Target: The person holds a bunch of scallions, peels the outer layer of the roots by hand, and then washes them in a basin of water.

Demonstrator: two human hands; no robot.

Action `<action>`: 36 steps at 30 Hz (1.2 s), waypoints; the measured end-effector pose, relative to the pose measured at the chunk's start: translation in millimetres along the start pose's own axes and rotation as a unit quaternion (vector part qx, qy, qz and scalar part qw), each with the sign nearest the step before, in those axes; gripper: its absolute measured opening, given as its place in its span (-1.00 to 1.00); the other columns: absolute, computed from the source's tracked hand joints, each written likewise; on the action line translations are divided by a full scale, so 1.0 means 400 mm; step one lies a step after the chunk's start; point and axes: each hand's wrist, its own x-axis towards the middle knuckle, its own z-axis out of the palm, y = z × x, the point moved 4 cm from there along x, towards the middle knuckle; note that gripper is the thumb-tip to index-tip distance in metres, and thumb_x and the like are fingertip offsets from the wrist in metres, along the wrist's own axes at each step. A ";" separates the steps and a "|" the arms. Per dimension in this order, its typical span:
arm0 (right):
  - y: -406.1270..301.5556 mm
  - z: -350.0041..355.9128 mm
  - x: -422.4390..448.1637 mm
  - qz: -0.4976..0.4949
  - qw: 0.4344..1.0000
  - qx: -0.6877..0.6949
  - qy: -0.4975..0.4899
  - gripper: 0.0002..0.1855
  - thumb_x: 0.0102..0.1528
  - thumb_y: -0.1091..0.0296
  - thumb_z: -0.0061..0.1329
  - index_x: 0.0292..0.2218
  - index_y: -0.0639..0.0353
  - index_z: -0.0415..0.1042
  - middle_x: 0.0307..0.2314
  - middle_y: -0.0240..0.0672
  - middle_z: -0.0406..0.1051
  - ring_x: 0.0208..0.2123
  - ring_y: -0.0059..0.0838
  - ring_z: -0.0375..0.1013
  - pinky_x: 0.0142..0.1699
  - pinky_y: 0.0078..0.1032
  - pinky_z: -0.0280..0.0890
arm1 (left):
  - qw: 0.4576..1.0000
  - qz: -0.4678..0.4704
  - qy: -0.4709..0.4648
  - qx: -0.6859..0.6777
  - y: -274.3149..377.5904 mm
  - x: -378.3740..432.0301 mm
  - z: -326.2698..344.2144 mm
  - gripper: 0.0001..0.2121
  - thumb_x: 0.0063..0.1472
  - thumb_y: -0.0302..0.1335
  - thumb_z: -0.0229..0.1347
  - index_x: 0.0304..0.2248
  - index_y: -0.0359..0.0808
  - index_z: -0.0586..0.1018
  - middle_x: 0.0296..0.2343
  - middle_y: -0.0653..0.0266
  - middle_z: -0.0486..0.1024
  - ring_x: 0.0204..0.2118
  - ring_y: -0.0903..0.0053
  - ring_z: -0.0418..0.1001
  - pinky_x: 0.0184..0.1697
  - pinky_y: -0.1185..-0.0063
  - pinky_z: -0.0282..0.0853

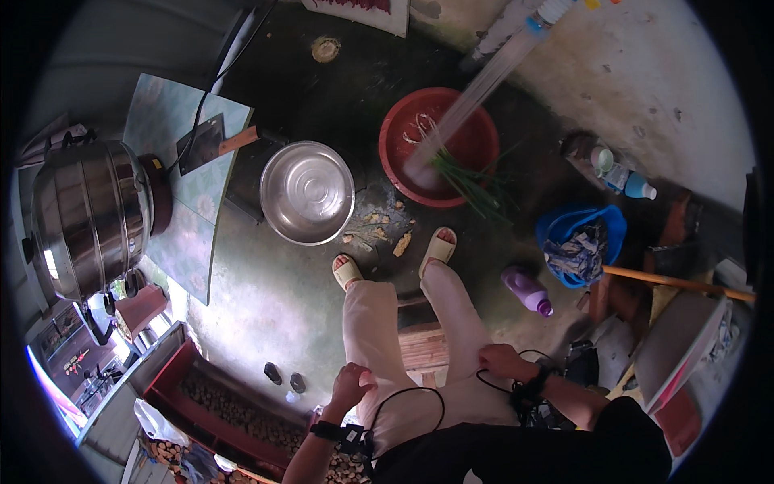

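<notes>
My left hand (351, 385) rests by the thigh of my light trousers, fingers curled; whether it pinches the cloth cannot be told. On the other thigh lies my right hand (500, 361), also curled, perhaps touching the fabric. Ahead of my feet, water pours from a tap hose (547, 13) into a red plastic basin (387, 142). Spring onions (465, 178) lie in it, white roots inside and green leaves hanging over the rim. Left of it, a stainless steel basin (308, 192) stands on the floor, with nothing seen inside.
A cleaver (208, 144) lies on a patterned tabletop (205, 209) beside a large steel pot (91, 218). Plant scraps (378, 233) litter the floor. At right are a purple bottle (527, 291), a blue bucket (615, 224) and a wooden pole (677, 282). A red trough (211, 417) stands lower left.
</notes>
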 end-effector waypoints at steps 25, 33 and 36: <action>-0.196 0.036 0.345 -0.091 0.980 0.015 -0.176 -0.85 -0.13 0.32 -0.16 -0.48 0.15 0.38 -0.56 -0.20 0.36 -0.44 -0.18 0.36 -0.35 -0.32 0.22 | 0.835 0.341 -0.408 -0.145 -0.199 0.207 0.156 -0.86 -0.27 -0.42 0.08 -0.61 -0.26 0.49 -0.62 0.22 0.44 -0.54 0.31 0.39 -0.51 0.44 0.23; -0.253 -0.216 0.768 -0.111 0.797 0.562 0.192 -0.94 0.02 0.44 -0.10 -0.41 0.21 0.34 -0.58 -0.44 0.33 -0.54 -0.69 0.28 -0.45 -0.73 0.16 | 0.894 0.180 -0.005 -0.409 -0.055 0.735 -0.103 -0.78 -0.01 -0.55 0.04 -0.29 -0.36 0.44 -0.44 0.25 0.47 -0.38 0.58 0.43 -0.25 0.65 0.29; -0.240 -0.200 0.850 -0.108 0.707 0.671 0.194 -0.92 0.05 0.44 -0.12 -0.36 0.18 0.32 -0.57 -0.49 0.30 -0.56 -0.76 0.22 -0.46 -0.78 0.11 | 0.774 0.092 0.009 -0.626 -0.113 0.836 -0.079 -0.79 0.02 -0.58 0.00 -0.28 -0.37 0.43 -0.43 0.28 0.46 -0.36 0.62 0.40 -0.25 0.66 0.29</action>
